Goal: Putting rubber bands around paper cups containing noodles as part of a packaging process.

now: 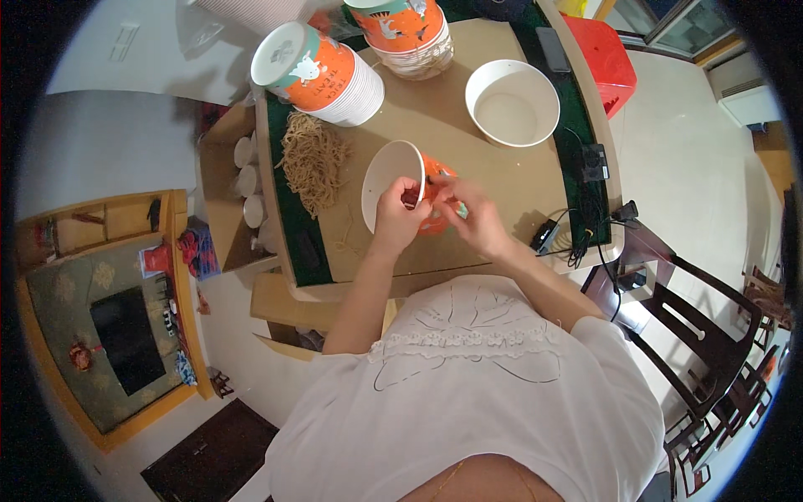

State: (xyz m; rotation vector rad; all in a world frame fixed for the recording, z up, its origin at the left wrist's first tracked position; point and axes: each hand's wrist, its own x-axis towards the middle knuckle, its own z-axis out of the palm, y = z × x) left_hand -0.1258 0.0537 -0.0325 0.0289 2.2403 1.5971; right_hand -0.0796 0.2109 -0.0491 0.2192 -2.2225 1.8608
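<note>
A paper bucket (386, 171), white inside and orange with teal outside, lies tilted with its mouth toward the left. My left hand (400, 216) is closed on its rim, with fingertips reaching inside. Against the printed outer wall is my right hand (478, 222); its fingers are bent and smeared by motion, and I cannot make out whether they pinch anything. A heap of tan twine pieces (314, 163) lies left of the bucket, and one loose strand (345, 234) rests near my left wrist.
Two stacks of printed buckets, a left stack (322, 75) and a back stack (410, 38), stand at the far side. An open white bucket (512, 105) sits back right. Black cables (585, 230) and a red stool (600, 63) are at the right; an open carton (226, 167) is left.
</note>
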